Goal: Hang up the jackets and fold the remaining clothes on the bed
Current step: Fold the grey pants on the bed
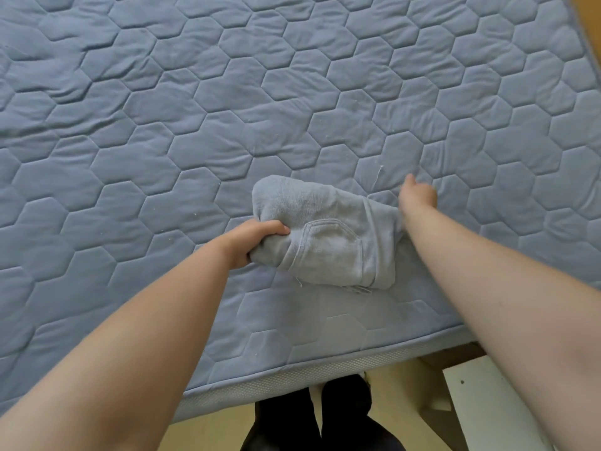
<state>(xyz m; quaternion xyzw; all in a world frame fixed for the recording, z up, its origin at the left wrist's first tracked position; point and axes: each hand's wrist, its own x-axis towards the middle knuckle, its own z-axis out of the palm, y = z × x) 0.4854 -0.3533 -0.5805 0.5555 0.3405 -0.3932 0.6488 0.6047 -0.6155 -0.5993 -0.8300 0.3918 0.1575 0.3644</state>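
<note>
One garment (pixel 328 236): grey, folded into a thick bundle with a stitched pocket seam facing up. It sits on the bed (pixel 162 125), close to the bed's front edge and right of its middle.
Bed cover: blue quilting stitched in hexagons, filling most of the view, with a white mesh band (pixel 292 377) along the bed's front side.
Left hand (pixel 257 242): above the bed near its front edge, fingers curled tight round the bunched left end of the garment.
Right hand (pixel 418 193): farther in from the bed's front edge, at the garment's far right corner. It is blurred, so I cannot tell whether it pinches cloth or only presses down.
Dark trousers (pixel 286 418): below the bed's front edge, on a pale floor (pixel 208 434).
White panel (pixel 487 405): beside the bed's front right corner.
</note>
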